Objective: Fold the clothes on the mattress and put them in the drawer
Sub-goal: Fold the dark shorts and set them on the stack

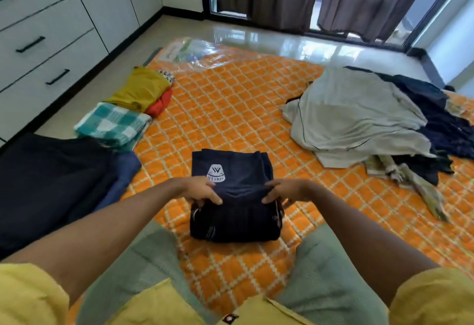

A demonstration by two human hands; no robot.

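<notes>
On the orange mattress (230, 109), with the messy clothes pile (372, 119) far off to its right, the folded dark shirt (234, 211) lies in the middle, and the left hand (198, 190) and right hand (287, 190) each pinch its fold.

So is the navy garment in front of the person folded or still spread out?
Folded: the navy garment is a compact layered rectangle, both hands gripping its doubled-over near half.

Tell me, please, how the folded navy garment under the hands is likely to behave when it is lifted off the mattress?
The navy garment is soft cloth, so it will probably sag and may unfold unless supported underneath. Both the left hand and the right hand grip its folded edge, suggesting it needs two-sided support. It looks light for its size.
</notes>
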